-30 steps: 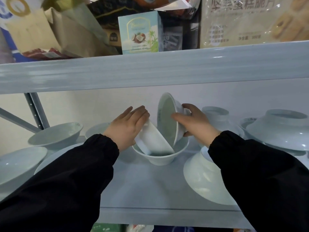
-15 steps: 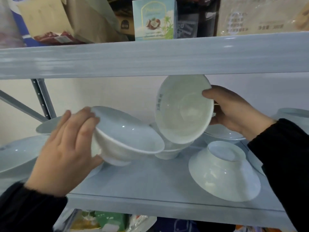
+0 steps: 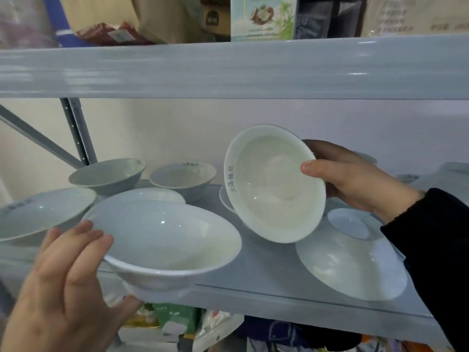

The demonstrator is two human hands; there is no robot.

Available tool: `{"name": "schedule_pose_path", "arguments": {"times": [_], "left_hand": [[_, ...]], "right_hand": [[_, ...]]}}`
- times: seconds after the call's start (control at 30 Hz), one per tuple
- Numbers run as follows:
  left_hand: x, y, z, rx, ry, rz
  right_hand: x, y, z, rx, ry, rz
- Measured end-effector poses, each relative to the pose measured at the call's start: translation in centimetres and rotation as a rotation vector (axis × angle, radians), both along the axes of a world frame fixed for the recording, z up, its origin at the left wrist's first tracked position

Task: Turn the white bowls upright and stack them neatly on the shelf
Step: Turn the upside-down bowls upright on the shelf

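My left hand (image 3: 66, 283) grips a white bowl (image 3: 167, 240) by its left side, upright, in front of the shelf edge (image 3: 291, 303). My right hand (image 3: 347, 179) holds a second white bowl (image 3: 274, 184) tilted on its side, opening facing me, thumb over its rim. Behind that bowl, part of another bowl (image 3: 224, 199) shows on the shelf. An upside-down bowl (image 3: 352, 252) lies on the shelf at the right. Upright bowls stand at the back left (image 3: 106, 174) and back middle (image 3: 182, 176), with more at the far left (image 3: 43, 212).
The upper shelf beam (image 3: 228, 69) runs just above the bowls, with boxes and bags on top. A grey upright post (image 3: 76, 130) and diagonal brace stand at the back left. More upside-down bowls sit at the far right (image 3: 451, 171). Packages lie below the shelf.
Both hands lifted their bowls out of the middle bowl and apart. The left bowl came forward and down to the shelf's front edge, turned upright; the right bowl stays tilted.
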State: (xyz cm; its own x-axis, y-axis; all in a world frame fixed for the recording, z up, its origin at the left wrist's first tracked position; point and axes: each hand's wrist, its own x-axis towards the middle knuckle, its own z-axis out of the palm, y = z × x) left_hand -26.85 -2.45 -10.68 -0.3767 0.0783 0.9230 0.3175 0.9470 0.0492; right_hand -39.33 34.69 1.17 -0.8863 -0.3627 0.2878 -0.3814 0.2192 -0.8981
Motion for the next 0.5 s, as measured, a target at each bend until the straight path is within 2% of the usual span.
{"name": "schedule_pose_path", "arguments": {"times": [0.07,0.1,0.2,0.5], "left_hand": [[-0.6,0.3,-0.3,-0.123,0.044,-0.005],[-0.7,0.9,-0.8,-0.176,0.13,0.024],[-0.5,2.3,-1.6,-0.273,0.192,0.039],[-2.1,5.6,-4.8,-0.273,0.251,0.003]], "right_hand": [[0.0,-0.3,-0.1,0.002,0.025,-0.015],[0.0,-0.4,-0.2,0.008,0.039,-0.021],[0.1,-0.8,-0.5,0.03,0.091,-0.035],[-0.2,-1.5,-0.8,0.087,0.185,-0.124]]}}
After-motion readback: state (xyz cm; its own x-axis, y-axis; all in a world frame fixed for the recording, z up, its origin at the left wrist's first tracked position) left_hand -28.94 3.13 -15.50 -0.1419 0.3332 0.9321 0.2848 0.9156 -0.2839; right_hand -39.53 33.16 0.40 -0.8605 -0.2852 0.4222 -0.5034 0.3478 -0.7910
